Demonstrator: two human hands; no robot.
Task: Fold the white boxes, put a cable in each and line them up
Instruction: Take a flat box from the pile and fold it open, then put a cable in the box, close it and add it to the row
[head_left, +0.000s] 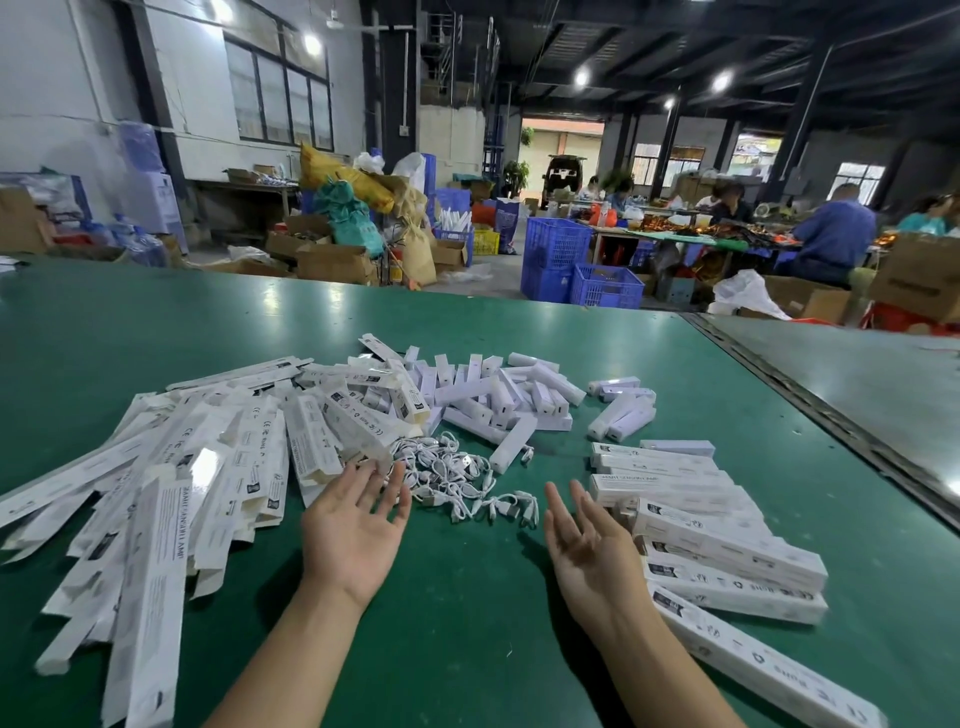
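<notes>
A heap of flat, unfolded white boxes (171, 488) covers the left of the green table (457, 613). A tangle of white cables (457, 478) lies in the middle. Folded long white boxes (717, 540) lie side by side in a row on the right. My left hand (353, 535) is palm up with straight fingers, its fingertips next to the edge of the flat boxes and the cables. My right hand (582, 551) is also palm up and holds nothing, just left of the folded row.
Small white lamp-like sticks (509, 400) are piled behind the cables, a few more (623, 410) to their right. A metal seam (831, 410) runs along the table's right side. Blue crates (576, 265), cartons and seated people stand beyond the far edge.
</notes>
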